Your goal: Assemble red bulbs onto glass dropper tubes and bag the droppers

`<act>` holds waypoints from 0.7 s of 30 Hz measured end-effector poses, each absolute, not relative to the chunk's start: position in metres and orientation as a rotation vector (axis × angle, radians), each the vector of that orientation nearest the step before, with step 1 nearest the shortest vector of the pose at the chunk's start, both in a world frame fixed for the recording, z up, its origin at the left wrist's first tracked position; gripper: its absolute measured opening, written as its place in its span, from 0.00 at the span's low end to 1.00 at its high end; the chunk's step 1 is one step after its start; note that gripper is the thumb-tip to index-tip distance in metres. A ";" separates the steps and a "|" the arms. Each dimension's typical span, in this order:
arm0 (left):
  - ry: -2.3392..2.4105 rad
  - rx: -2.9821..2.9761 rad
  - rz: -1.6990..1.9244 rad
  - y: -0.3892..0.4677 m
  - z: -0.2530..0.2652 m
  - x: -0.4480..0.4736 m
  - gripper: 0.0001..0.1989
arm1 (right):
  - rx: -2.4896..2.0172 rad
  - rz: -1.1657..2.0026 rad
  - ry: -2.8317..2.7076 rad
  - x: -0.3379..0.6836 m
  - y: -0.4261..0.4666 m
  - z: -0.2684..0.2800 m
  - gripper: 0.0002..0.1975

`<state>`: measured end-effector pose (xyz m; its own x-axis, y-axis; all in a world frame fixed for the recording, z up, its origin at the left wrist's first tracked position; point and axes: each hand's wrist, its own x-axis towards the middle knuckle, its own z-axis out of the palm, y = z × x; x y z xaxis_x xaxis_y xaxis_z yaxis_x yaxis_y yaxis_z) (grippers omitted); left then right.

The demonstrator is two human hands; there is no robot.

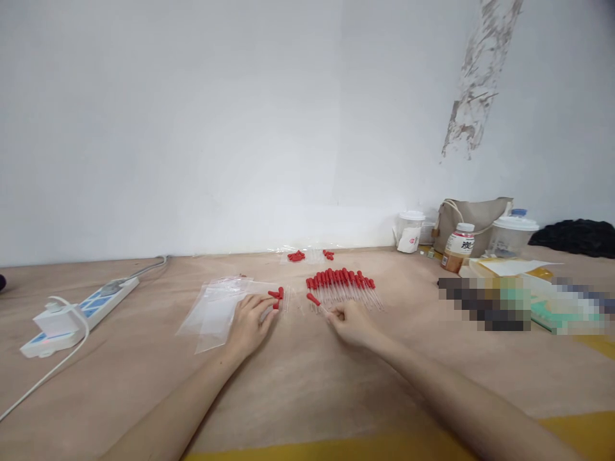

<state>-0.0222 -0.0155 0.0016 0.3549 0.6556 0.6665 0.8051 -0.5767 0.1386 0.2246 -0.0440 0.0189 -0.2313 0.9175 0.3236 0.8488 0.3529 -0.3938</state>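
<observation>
My right hand (353, 322) pinches the thin clear tube of a glass dropper (313, 299), whose red rubber bulb points up and to the left. Beside it lies a row of red-bulbed droppers (341, 276), bulbs toward the wall and clear tubes toward me. On the left, my left hand (252, 320) rests low at the table with its thumb and forefinger closed around a small red rubber bulb (275, 306). More loose red bulbs (278, 294) lie just past those fingertips. Several bare clear tubes (287, 301) lie between my hands.
Clear plastic bags (216, 310) lie left of my left hand. Red bulbs (296, 256) sit on clear plastic near the wall. A power strip (103, 298) with a charger is at far left. To the right stand a lidded cup (410, 234), a bottle (459, 246) and a grey bag (473, 221).
</observation>
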 end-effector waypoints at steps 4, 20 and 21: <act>-1.386 -2.360 -0.951 -0.001 -0.008 -0.035 0.11 | -1.739 0.201 -1.964 0.209 -0.011 0.028 0.19; -1.397 -2.507 -0.769 0.005 -0.013 -0.034 0.16 | -1.934 -0.029 -1.899 0.155 0.026 0.003 0.14; -1.394 -2.513 -0.757 0.004 -0.011 -0.032 0.15 | -1.922 -0.037 -1.908 0.155 0.025 0.003 0.14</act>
